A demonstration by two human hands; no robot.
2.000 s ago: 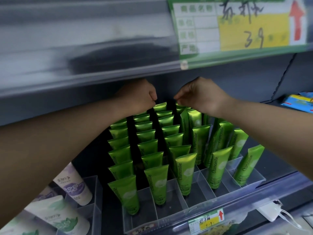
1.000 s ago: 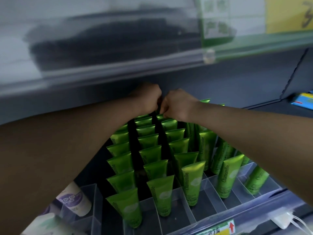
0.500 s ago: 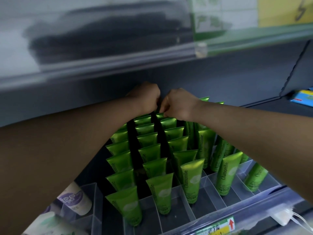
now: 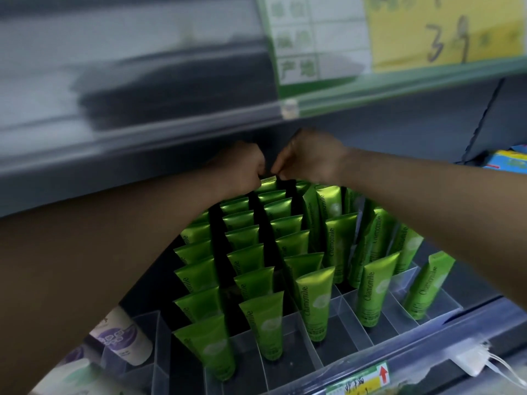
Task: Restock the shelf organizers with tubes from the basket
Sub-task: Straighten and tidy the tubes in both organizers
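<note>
Reaching in: we stretch both bare arms under the grey upper shelf (image 4: 114,155) to the back of the clear plastic divided organizer (image 4: 336,357).
Left hand (image 4: 242,166): our fingers are curled in tight, with the thumb tip down at the crimped top edge of the rearmost green tube (image 4: 268,183). The spot is blurred, so we cannot tell whether it pinches that edge.
Right hand (image 4: 310,158): it is curled the same way, fingertips just beside the left thumb and over the same tube top. Again we cannot tell if it has a hold.
Glossy green plastic tubes (image 4: 313,303): lettered "Chamomile", they stand cap-down in the organizer's lanes, one behind another. The left lanes are packed upright, while the right lanes hold fewer tubes, which lean.
White tube with a purple label (image 4: 122,340): it stands in a second clear organizer (image 4: 156,352), just left of the green rows.
Yellow, white and green price card (image 4: 399,38): it sits on the upper shelf edge, blurred.
Small price tag with a red arrow (image 4: 359,380): it is on the lower shelf rail, below the green tubes.
Blue package (image 4: 510,163): it is at the far right, well apart from our hands.
</note>
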